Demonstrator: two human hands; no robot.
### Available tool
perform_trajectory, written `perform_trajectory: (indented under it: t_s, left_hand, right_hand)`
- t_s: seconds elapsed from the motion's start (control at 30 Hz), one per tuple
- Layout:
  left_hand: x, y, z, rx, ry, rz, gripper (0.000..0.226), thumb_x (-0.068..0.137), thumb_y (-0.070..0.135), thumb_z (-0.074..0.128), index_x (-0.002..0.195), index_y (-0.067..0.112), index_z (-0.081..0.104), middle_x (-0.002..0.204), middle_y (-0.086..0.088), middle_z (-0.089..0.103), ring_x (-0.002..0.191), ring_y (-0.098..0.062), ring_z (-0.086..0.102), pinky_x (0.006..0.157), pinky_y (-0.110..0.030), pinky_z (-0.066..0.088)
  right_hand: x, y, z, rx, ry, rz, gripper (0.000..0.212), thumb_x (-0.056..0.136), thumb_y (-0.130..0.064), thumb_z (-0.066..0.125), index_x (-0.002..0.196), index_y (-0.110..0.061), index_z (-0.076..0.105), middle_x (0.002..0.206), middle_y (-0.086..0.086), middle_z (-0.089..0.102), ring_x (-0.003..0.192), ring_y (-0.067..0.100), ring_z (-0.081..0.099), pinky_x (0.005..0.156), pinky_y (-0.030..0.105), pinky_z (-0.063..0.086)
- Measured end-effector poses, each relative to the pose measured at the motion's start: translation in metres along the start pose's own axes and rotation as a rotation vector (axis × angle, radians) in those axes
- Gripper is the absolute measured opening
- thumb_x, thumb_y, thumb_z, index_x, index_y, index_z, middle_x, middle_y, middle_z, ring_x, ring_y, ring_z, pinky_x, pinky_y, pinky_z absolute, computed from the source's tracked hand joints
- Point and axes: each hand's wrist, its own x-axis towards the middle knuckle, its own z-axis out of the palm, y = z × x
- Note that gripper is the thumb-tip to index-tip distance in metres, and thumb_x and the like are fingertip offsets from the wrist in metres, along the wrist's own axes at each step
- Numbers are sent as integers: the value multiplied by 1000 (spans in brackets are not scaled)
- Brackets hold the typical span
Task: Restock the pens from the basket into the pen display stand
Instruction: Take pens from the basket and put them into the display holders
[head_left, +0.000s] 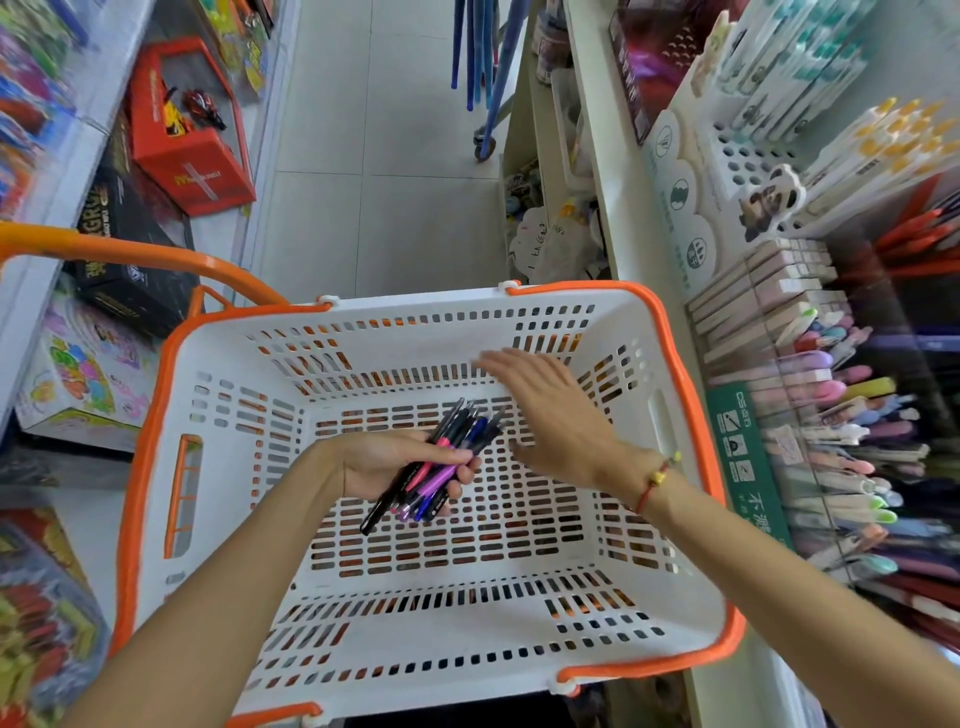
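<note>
On the far left, shelves hold boxed toys: a colourful box low down, a black box above it and a red carton higher up. An orange handle arches over from the left edge toward the basket, which is white with an orange rim and slotted walls and fills the middle of the view, with the tiled floor beyond it.

The left hand is over the basket floor, palm up, its fingers curled round a bundle of pens. The pens are black, pink, purple and blue; they lie slanted across the palm, one end sticking out below the fingers toward the person and the other end fanning up and to the right past the fingers. They do not appear to touch the basket floor.

Just to the right of those fingers, the right hand is spread flat, palm down, its fingers straight, slightly apart and holding nothing, reaching toward the basket's far wall. It is blurred. A red cord bracelet circles that wrist.

Right of that hand, past the basket rim, stands the pen display stand on the shelf, its rows packed with pastel pens. Above it are white holders with more pens.
</note>
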Motion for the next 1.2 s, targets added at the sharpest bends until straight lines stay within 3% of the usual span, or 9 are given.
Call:
perform_trajectory:
  t_s: [0.1, 0.23, 0.33, 0.43, 0.5, 0.6, 0.77, 0.97, 1.2]
  left_hand:
    - [2, 3, 10, 7, -50, -90, 16, 96, 15, 53, 107, 4, 57, 81, 1, 61, 71, -9, 61, 71, -27, 56]
    - [7, 5, 17, -12, -88, -189, 12, 98, 16, 49, 102, 6, 56, 77, 2, 59, 68, -7, 61, 69, -26, 56]
    - [11, 7, 18, -47, -75, -268, 18, 95, 19, 55, 102, 4, 60, 83, -4, 64, 73, -12, 65, 69, -27, 57]
    - [1, 11, 9, 123, -16, -253, 61, 94, 48, 52, 128, -2, 54, 120, -20, 64, 106, -25, 64, 91, -34, 55]
    - [-14, 17, -4, 85, 56, -210, 90, 91, 70, 33, 137, -6, 45, 133, -25, 55, 115, -28, 60, 94, -33, 53]
    - [-32, 20, -20, 0, 236, -123, 89, 89, 72, 23, 136, 1, 48, 135, -19, 57, 119, -28, 60, 96, -36, 53]
    - [-21, 29, 17, 234, 330, 164, 90, 65, 41, 86, 141, 13, 46, 140, 0, 56, 131, -14, 49, 113, -36, 35]
    - [15, 52, 106, 88, 189, 433, 51, 83, 17, 68, 132, 13, 53, 129, -2, 64, 124, -16, 57, 103, -34, 42]
    - [30, 70, 168, -117, 142, 503, 44, 82, 17, 64, 125, 8, 57, 121, -10, 68, 114, -18, 64, 94, -30, 47]
  right_hand:
    - [6, -9, 10, -243, -29, -283, 93, 76, -28, 77, 151, -21, 22, 154, 5, 35, 145, 22, 25, 120, 44, 9]
    - [9, -11, 24, -214, 1, -378, 29, 87, -24, 66, 113, -13, 58, 103, 5, 67, 95, 24, 64, 94, 42, 49]
    - [3, -12, 28, -204, -197, -294, 20, 100, -28, 47, 110, -12, 51, 92, 3, 63, 73, 20, 61, 64, 29, 48]
    - [-3, -12, 26, -183, -292, -205, 23, 102, -30, 42, 117, -13, 46, 91, 0, 59, 66, 15, 52, 63, 25, 45]
    - [-9, -6, 23, -53, -333, -66, 23, 101, -29, 46, 118, -14, 45, 92, 1, 61, 70, 15, 55, 67, 25, 49]
    - [-19, 5, 18, 424, -418, 285, 13, 101, -23, 46, 109, -14, 51, 78, -1, 54, 61, 10, 50, 59, 18, 48]
    - [-30, 3, -13, 1500, -730, 449, 30, 102, -19, 42, 73, -16, 39, 56, -9, 40, 42, 3, 33, 41, 13, 30]
    - [-42, -10, -44, 1737, -898, 257, 27, 95, -28, 53, 76, -16, 40, 57, -11, 46, 39, -2, 38, 38, 11, 35]
    - [-78, -9, -92, 1854, -703, 454, 38, 103, -25, 35, 66, -19, 44, 50, -12, 42, 32, 0, 38, 32, 11, 32]
